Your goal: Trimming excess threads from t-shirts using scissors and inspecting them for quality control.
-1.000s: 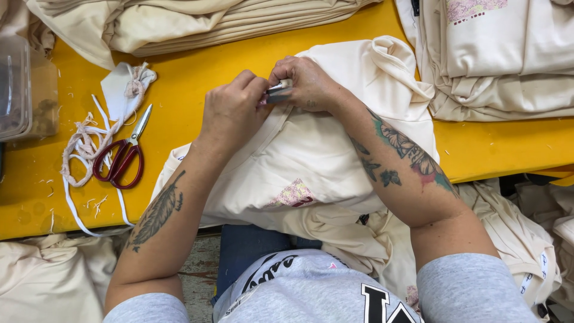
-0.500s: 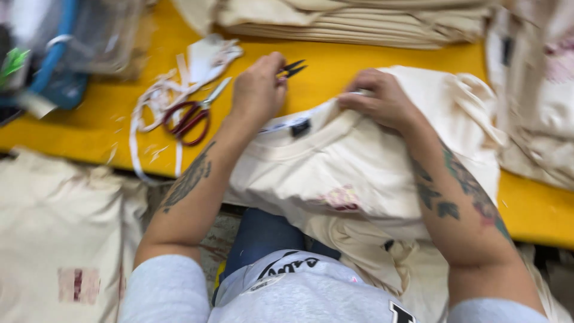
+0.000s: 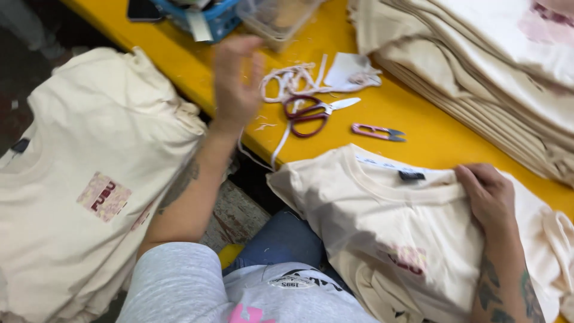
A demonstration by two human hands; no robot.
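A cream T-shirt [image 3: 382,221] lies across my lap and the edge of the yellow table [image 3: 412,128], its neck with a black label facing the table. My right hand [image 3: 487,194] presses on the shirt near the collar and grips the fabric. My left hand [image 3: 236,81] is raised over the table's edge, blurred, fingers apart and holding nothing. A small pink thread snipper [image 3: 378,132] lies on the table just beyond the shirt. Red-handled scissors [image 3: 314,111] lie to its left.
A stack of cream shirts [image 3: 84,179] with a printed patch sits at my left. A tall pile of folded cream shirts [image 3: 496,66] fills the table's right. White tape scraps [image 3: 293,78], a clear tub [image 3: 278,18] and a blue basket [image 3: 206,15] stand behind.
My left hand put the snipper down on the table and lifted away to the left. My view swung left, bringing the left stack of shirts into sight. The right hand stays on the shirt.
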